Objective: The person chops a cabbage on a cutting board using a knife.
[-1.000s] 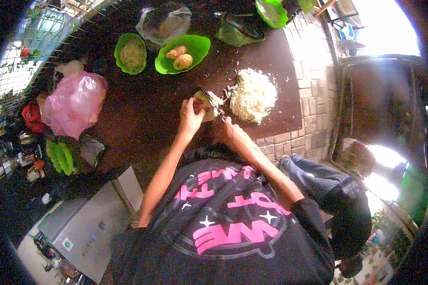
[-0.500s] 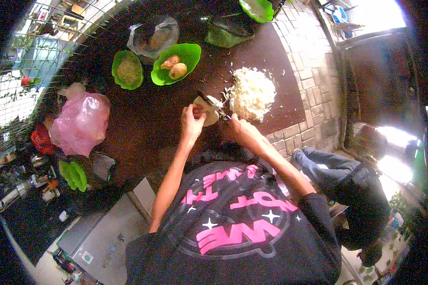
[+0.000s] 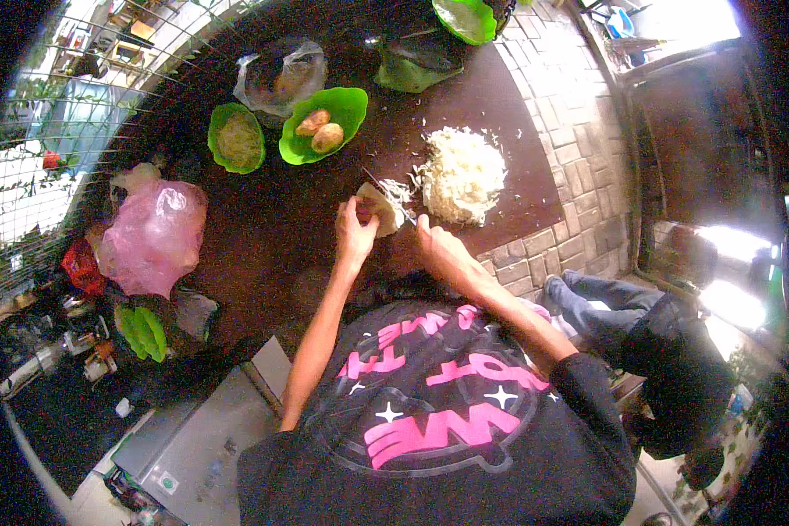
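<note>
Cabbage, a pale wedge-shaped piece (image 3: 379,209), lies on the dark brown counter (image 3: 263,237) just left of the white heap of shreds (image 3: 462,174), with my left hand (image 3: 356,235) closed on its near edge. My right hand (image 3: 437,249) is wrapped tight on the handle of a thin dark knife (image 3: 387,194), whose blade rests across the piece. Compared with half a second ago the wedge looks a little smaller and my hands sit in the same place, so I judge the slicing continues; a green leaf-shaped bowl with two brownish lumps (image 3: 323,127) stands behind.
</note>
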`<state>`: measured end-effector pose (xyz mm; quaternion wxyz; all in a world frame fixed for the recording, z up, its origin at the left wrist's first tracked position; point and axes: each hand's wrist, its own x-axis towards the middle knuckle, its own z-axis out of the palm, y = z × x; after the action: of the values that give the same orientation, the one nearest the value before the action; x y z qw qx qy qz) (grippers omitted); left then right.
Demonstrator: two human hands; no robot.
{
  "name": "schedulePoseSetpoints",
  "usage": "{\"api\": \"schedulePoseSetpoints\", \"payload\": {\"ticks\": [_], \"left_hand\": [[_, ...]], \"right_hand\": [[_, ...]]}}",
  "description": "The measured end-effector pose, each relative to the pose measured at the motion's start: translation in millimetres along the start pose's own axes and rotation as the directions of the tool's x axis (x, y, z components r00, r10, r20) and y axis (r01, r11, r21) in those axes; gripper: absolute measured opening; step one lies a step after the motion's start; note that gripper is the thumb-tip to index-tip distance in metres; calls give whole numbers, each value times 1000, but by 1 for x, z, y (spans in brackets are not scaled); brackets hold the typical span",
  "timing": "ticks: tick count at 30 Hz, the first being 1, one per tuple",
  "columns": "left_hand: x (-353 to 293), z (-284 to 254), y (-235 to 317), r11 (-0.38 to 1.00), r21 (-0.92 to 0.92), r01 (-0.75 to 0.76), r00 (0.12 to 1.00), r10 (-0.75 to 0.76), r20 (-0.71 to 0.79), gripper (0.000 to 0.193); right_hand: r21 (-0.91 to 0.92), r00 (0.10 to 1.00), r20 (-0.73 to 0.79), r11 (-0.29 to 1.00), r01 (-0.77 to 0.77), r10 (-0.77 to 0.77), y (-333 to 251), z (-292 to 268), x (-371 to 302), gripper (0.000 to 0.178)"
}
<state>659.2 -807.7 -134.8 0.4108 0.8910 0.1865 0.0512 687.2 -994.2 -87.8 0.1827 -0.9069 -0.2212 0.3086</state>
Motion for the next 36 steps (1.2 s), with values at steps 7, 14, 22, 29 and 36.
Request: {"api": "schedulePoseSetpoints", "payload": {"ticks": [7, 14, 22, 29, 36], "left_hand": [[3, 7, -17, 992, -116, -57, 998, 60, 18, 27], [4, 10, -23, 976, -214, 48, 996, -32, 78, 29], [3, 9, -15, 996, 8, -84, 995, 85, -50, 30], [0, 3, -6, 966, -241, 99, 992, -75, 104, 33], [-6, 9, 7, 997, 28, -78, 996, 79, -45, 45]], "right_hand": [[141, 997, -18, 987, 74, -72, 14, 13, -4, 35], [157, 974, -50, 965, -209, 220, 19, 1, -19, 29], [124, 999, 27, 992, 33, -36, 12, 3, -13, 29], [258, 986, -84, 959, -119, 145, 33, 19, -10, 36], [314, 991, -44, 940, 135, -128, 35, 32, -4, 40]]}}
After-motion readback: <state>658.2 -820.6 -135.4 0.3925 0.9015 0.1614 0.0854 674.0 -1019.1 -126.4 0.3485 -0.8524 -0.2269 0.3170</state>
